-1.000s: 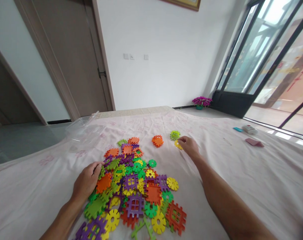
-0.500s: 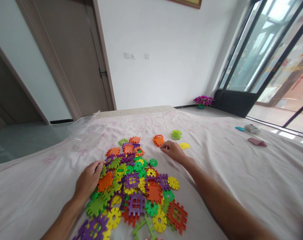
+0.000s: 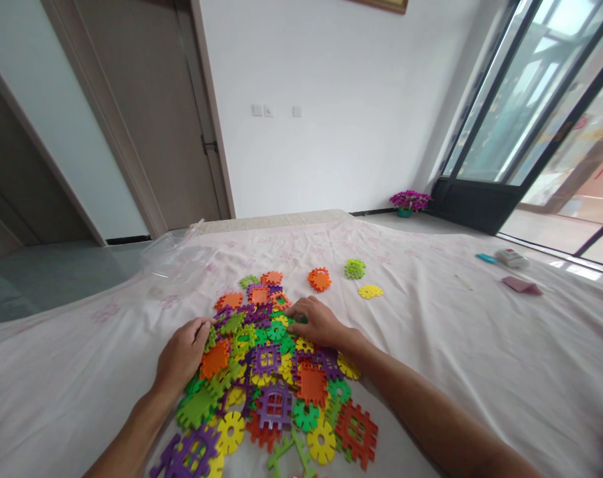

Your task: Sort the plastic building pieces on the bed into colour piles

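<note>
A heap of flat plastic interlocking pieces (image 3: 271, 372), orange, purple, green and yellow, lies on a pale pink bedsheet (image 3: 455, 345). My left hand (image 3: 182, 355) rests on the heap's left edge, fingers curled onto green and orange pieces. My right hand (image 3: 317, 321) lies on the heap's upper right, fingers bent down over a green round piece. Apart from the heap lie an orange piece (image 3: 320, 279), a green round piece (image 3: 355, 268) and a yellow round piece (image 3: 369, 291).
A clear plastic bag (image 3: 174, 255) lies at the sheet's far left. At the far right sit a white and teal object (image 3: 510, 257) and a dark pink item (image 3: 521, 285). Beyond the bed are a door, a flower pot (image 3: 408, 201) and glass sliding doors.
My right hand left the yellow round piece lying on the sheet and drew back left and toward me onto the heap. My left hand stayed on the heap's left edge.
</note>
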Motion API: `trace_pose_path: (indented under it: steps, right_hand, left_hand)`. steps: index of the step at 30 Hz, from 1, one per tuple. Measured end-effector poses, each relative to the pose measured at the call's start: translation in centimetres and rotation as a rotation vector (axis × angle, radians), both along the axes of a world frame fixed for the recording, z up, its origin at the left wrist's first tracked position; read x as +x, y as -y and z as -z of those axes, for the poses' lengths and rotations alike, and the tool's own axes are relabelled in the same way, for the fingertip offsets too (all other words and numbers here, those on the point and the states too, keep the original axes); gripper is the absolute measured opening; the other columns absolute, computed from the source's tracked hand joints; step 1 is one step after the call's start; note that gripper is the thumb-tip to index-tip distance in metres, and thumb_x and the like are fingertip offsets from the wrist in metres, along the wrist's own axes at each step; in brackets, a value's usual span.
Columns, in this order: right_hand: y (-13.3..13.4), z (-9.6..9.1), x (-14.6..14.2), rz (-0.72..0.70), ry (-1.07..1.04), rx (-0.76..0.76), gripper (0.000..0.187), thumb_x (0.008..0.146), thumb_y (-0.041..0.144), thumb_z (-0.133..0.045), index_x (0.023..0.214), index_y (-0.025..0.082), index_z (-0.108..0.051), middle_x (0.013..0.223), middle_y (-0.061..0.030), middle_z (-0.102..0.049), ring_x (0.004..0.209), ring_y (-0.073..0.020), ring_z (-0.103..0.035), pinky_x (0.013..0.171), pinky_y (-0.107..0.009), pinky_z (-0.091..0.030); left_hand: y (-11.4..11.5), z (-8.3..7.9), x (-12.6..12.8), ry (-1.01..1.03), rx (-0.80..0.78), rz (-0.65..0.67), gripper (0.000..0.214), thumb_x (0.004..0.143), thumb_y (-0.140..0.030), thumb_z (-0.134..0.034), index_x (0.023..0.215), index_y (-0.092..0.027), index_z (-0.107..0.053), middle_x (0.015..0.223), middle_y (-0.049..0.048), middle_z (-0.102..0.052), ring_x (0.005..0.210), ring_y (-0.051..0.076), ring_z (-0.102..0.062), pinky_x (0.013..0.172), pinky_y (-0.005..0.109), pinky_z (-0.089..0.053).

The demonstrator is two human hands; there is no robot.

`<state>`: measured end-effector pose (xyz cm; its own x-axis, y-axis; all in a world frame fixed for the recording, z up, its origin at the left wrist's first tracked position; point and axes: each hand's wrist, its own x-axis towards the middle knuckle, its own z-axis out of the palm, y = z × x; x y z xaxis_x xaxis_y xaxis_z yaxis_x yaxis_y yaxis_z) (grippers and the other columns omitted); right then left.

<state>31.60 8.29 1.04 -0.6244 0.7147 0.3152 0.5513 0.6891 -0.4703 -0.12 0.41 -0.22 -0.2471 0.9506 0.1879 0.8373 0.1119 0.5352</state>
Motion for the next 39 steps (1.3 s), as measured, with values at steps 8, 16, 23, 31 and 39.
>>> trace_pose_path:
  steps: [8,16,23,31,39]
  right_hand:
    - [0.32,0.07,-0.13,0.016,-0.031,-0.052,0.033,0.076,0.039,-0.072,0.104,0.022,-0.070,0.099,-0.0030,-0.069,0.092,-0.0207,-0.060,0.083,-0.030,-0.043]
    - [0.16,0.33,-0.55,0.061,-0.031,-0.052,0.031,0.071,0.034,-0.077,0.099,0.022,-0.071,0.093,-0.0022,-0.070,0.088,-0.0204,-0.060,0.082,-0.031,-0.043]
    - [0.42,0.39,-0.38,0.037,-0.075,-0.050,0.034,0.075,0.032,-0.074,0.107,0.022,-0.068,0.100,-0.0031,-0.070,0.094,-0.0210,-0.061,0.086,-0.032,-0.043]
    - [0.36,0.11,-0.61,-0.070,-0.039,-0.008,0.031,0.077,0.036,-0.073,0.103,0.021,-0.068,0.101,-0.0040,-0.069,0.092,-0.0204,-0.060,0.087,-0.032,-0.042]
    - [0.74,0.62,-0.93,0.095,-0.183,-0.096,0.020,0.071,0.018,-0.071,0.090,0.019,-0.064,0.094,-0.0018,-0.066,0.087,-0.0175,-0.059,0.080,-0.028,-0.044]
  left_hand:
    - [-0.17,0.06,0.12,0.003,0.026,0.007,0.038,0.092,-0.044,-0.033,0.102,-0.028,-0.066,0.111,-0.0004,-0.071,0.104,0.018,-0.063,0.087,0.024,-0.043]
    - [-0.15,0.08,0.09,0.002,0.020,0.008,0.038,0.092,-0.044,-0.033,0.103,-0.028,-0.065,0.112,-0.0006,-0.071,0.105,0.018,-0.062,0.087,0.024,-0.043]
    - [-0.12,0.00,0.14,0.011,0.003,0.008,0.039,0.093,-0.044,-0.031,0.104,-0.027,-0.064,0.115,0.0009,-0.069,0.108,0.019,-0.061,0.089,0.026,-0.042]
    - [-0.27,0.34,-0.01,-0.005,0.031,0.007,0.038,0.092,-0.043,-0.033,0.102,-0.027,-0.066,0.112,-0.0004,-0.071,0.106,0.018,-0.062,0.088,0.024,-0.043]
    - [-0.20,0.15,0.07,0.006,0.007,0.004,0.038,0.093,-0.044,-0.032,0.103,-0.028,-0.065,0.113,-0.0005,-0.070,0.107,0.018,-0.061,0.090,0.025,-0.042]
